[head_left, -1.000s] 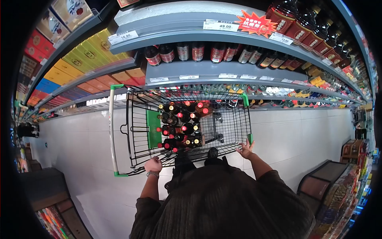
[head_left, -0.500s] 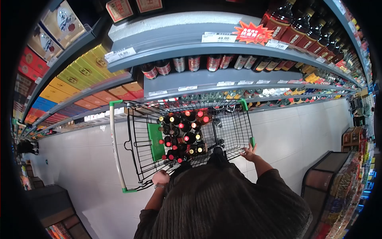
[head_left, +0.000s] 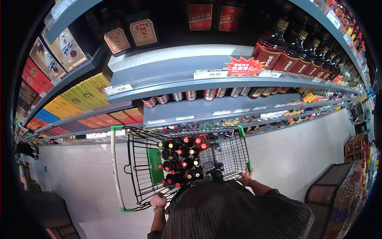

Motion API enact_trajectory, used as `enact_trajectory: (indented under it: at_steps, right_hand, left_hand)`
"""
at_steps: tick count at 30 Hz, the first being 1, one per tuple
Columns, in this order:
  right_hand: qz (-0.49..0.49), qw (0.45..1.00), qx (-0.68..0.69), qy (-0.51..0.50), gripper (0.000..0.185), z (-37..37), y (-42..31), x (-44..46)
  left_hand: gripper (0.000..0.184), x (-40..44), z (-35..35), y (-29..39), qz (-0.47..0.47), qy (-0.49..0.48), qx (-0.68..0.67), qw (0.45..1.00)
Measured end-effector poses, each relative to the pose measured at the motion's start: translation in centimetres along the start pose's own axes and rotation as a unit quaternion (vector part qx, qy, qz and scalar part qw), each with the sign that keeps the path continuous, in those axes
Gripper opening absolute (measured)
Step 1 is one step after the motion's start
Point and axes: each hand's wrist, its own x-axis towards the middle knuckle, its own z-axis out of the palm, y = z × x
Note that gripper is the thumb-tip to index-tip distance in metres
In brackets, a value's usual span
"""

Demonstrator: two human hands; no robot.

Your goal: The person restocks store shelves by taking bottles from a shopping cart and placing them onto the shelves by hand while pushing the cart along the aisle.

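Observation:
A wire shopping cart with green corner caps stands sideways in front of me. Many dark bottles with red and gold caps are packed upright at its handle end, beside a green panel. The other end of the basket holds no bottles. My left hand, with a band at the wrist, is closed on the near side rim by the handle end. My right hand has its fingers curled at the near rim, just below the green corner cap.
A shelf unit runs along behind the cart. Dark red liquor bottles stand on its upper right, cans below, yellow boxes at left. A display stand is at right, another dark stand at lower left.
My view has tilted upward, so the cart and both hands sit lower and more of the upper shelf shows. The fingers of my right hand have drawn in at the cart's rim.

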Motion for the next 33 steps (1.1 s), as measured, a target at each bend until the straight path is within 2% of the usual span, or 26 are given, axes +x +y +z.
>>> enact_trajectory:
  at_steps: [4, 6, 8, 11, 12, 14, 17, 20, 21, 24, 26, 30, 33]
  right_hand:
    - [0.059, 0.987, -0.085, -0.126, 0.08, -2.3, -1.6, 0.9]
    - [0.119, 0.957, -0.152, -0.218, 0.081, -4.8, -3.5, 2.9]
    - [0.231, 0.941, -0.139, -0.205, 0.071, -7.6, -6.1, 4.3]
    - [0.228, 0.949, -0.135, -0.173, 0.061, -10.7, -11.9, 7.3]
    - [0.201, 0.965, -0.129, -0.107, 0.057, -9.7, -12.2, 9.3]
    - [0.125, 0.986, -0.108, 0.004, 0.047, -12.4, -18.3, 9.4]
    - [0.064, 0.994, -0.076, 0.046, 0.051, -12.8, -22.2, 13.4]
    - [0.112, 0.991, 0.024, 0.07, 0.056, -12.5, -25.1, 17.7]
    - [0.112, 0.993, -0.006, 0.044, 0.059, -11.5, -24.4, 20.7]
    - [0.199, 0.977, 0.008, -0.07, 0.062, -8.4, -22.3, 27.9]
    - [0.245, 0.957, 0.121, -0.095, 0.064, -9.5, -24.3, 27.2]
    - [0.312, 0.888, 0.315, -0.12, 0.06, -8.1, -23.5, 29.3]
    - [0.302, 0.84, 0.419, -0.163, 0.047, -7.8, -23.9, 30.6]
  left_hand:
    - [0.024, 0.0, 0.1, 0.0, -0.023, -0.021, -0.001, 1.0]
    - [0.024, 0.3, 0.3, 0.0, -0.024, -0.034, 0.004, 0.999]
    - [0.025, 0.2, -0.3, 0.4, -0.021, -0.034, -0.013, 0.999]
    - [0.024, 0.5, -0.4, 0.2, -0.018, -0.042, 0.013, 0.999]
    - [0.025, 0.6, -0.3, 0.1, -0.019, -0.046, 0.012, 0.999]
    - [0.026, 0.8, 0.0, -0.1, -0.024, -0.042, 0.002, 0.999]
    - [0.027, 0.9, -0.4, 0.0, -0.034, -0.04, -0.031, 0.998]
    - [0.026, 1.2, -1.4, 0.4, -0.061, -0.051, -0.046, 0.996]
    - [0.025, 1.3, -1.4, 0.3, -0.068, -0.053, -0.056, 0.995]
    - [0.024, 1.4, -1.7, 0.2, -0.075, -0.035, -0.075, 0.994]
    - [0.024, 1.5, -2.3, 0.4, -0.074, -0.023, -0.089, 0.993]
    - [0.022, 1.7, -2.9, 0.6, -0.078, -0.004, -0.09, 0.993]
    - [0.022, 2.0, -2.8, 0.5, -0.089, -0.022, -0.084, 0.992]
